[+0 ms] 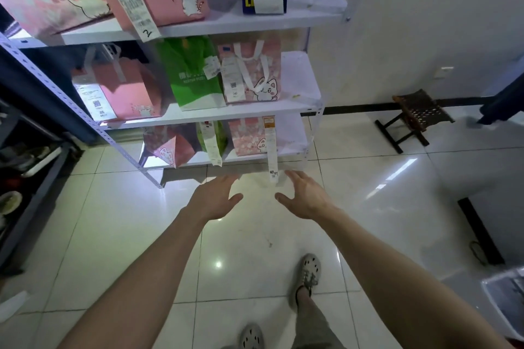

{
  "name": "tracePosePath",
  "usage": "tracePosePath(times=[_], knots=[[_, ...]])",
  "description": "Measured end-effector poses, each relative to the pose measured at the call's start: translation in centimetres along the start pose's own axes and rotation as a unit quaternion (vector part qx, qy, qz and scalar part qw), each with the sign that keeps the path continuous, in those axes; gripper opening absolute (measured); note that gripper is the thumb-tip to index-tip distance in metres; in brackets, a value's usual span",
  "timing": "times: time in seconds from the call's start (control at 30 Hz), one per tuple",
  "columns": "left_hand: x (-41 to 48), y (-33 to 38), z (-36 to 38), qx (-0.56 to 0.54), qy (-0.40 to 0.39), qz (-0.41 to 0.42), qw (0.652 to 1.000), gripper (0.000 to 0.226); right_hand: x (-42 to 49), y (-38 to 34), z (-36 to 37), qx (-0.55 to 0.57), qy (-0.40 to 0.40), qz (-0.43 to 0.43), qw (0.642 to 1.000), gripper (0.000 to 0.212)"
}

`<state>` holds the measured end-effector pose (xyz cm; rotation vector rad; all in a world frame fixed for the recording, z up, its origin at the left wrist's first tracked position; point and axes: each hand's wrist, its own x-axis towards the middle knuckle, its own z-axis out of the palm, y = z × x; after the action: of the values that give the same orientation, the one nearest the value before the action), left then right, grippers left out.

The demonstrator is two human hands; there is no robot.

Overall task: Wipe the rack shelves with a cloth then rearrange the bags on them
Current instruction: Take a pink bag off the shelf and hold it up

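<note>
Bags point(192, 76) crowd the rack point(241, 110); a receipt strip point(271, 150) hangs off its bottom shelf point(249, 156) beside the right hand point(307, 198). The left hand point(212, 201) hovers alongside; both hands are spread, holding nothing.

Under you lies a glossy floor of large pale square tiles point(119, 235) with dark grout lines, throwing back bright streaks of light point(394, 176). To your right rises a plain off-white wall point(411, 22) with a black skirting strip point(354, 108) at its foot and a small white wall socket point(445, 72). Near that wall you see a low dark folding stool with a woven seat point(419, 110) standing on the tiles.
</note>
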<state>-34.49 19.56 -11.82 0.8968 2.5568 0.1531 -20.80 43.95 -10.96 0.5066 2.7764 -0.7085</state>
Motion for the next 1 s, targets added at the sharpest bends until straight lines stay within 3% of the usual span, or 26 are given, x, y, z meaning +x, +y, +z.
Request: tracePosePath(times=[0.5,0.77,1.0], knots=[[16.7,-1.9,6.7,-0.097,-0.039,-0.1,0.99,0.064,20.6,8.3,2.9,0.045,-0.054,0.012,0.997,0.081],[29.2,-7.7,15.1,-0.187,-0.016,-0.132,0.973,0.069,31.8,11.8,12.1,0.051,-0.049,0.044,0.997,0.082],[40.9,-13.8,25.1,-0.272,0.05,-0.17,0.946,0.096,43.5,15.6,22.4,0.071,0.01,0.077,0.994,0.086]])
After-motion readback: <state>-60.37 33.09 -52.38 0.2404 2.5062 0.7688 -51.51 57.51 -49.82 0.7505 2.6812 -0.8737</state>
